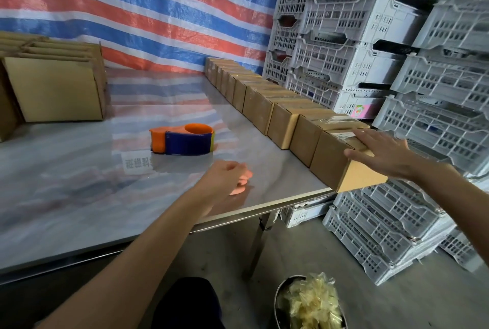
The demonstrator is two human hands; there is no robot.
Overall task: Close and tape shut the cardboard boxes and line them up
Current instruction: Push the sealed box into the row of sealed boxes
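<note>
Head view: a red, white and blue striped tarpaulin (132,11) hangs behind the shiny steel tabletop (79,196), and stacked grey plastic crates (370,24) stand off its right edge. A row of taped brown cardboard boxes (259,106) runs along that right edge. The nearest brown box (333,159) ends the row at the tabletop's near right corner, overhanging it. The right hand (383,154) lies flat on its top, fingers straight and spread, seemingly nudging it into line. The next move likely calls for one of the open brown cartons (53,90) at the tabletop's far left. The orange and blue tape dispenser (182,142) sits mid-tabletop, unobstructed. The left hand (225,178) hovers near it, fingers loosely curled, holding nothing.
</note>
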